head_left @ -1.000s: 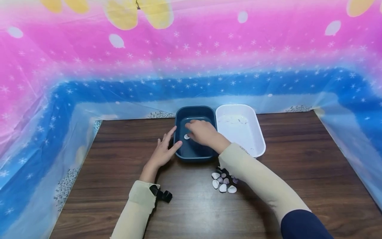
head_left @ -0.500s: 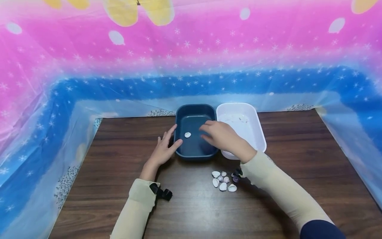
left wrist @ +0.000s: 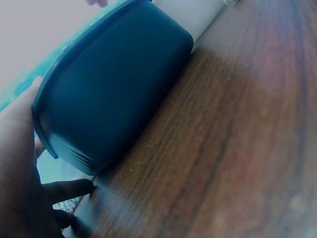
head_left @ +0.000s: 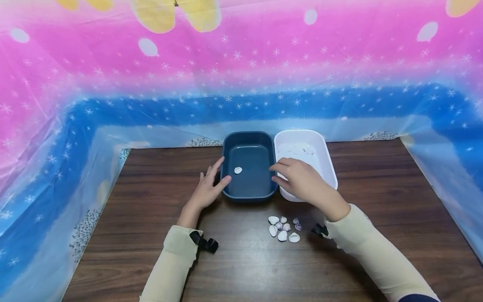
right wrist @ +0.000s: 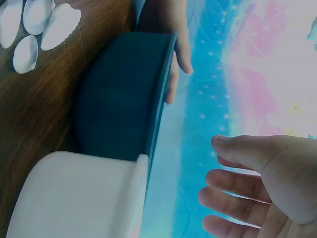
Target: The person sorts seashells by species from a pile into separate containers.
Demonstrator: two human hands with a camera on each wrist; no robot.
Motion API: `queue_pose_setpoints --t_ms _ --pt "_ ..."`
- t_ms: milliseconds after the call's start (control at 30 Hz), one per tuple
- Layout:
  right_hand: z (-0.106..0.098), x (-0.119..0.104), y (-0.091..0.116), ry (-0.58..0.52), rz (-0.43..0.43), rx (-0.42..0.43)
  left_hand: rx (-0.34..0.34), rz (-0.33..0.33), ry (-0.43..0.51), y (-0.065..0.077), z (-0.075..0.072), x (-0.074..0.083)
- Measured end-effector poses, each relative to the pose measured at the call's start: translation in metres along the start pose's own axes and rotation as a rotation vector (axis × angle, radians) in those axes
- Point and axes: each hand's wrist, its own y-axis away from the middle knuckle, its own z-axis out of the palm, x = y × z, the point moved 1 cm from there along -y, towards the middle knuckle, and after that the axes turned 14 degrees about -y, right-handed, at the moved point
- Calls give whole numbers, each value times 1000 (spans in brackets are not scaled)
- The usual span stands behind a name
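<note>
Loose shells [head_left: 279, 226] lie on the wooden table [head_left: 234, 260], in front of the dark blue tray [head_left: 260, 184] near its right corner. At that tray's left side rests the left hand [head_left: 205, 191], fingers spread; by its right rim, above the adjoining white tray [head_left: 320, 161], the right hand [head_left: 302, 178] hovers relaxed, holding nothing. Inside it sits one white shell [head_left: 238, 170]; behind it hangs snowflake-patterned cloth [head_left: 245, 113]
</note>
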Motion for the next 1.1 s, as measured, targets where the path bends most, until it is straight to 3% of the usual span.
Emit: queue_pose_setpoints --t_ms 333,733,1100 --pt "-5 -4 24 32 -29 16 -1 -5 0 1 0 0" --pt "7 -17 45 57 -177 37 2 -12 0 1 0 -1" --pt "30 -21 56 73 -192 -61 -3 -20 -1 0 0 -1"
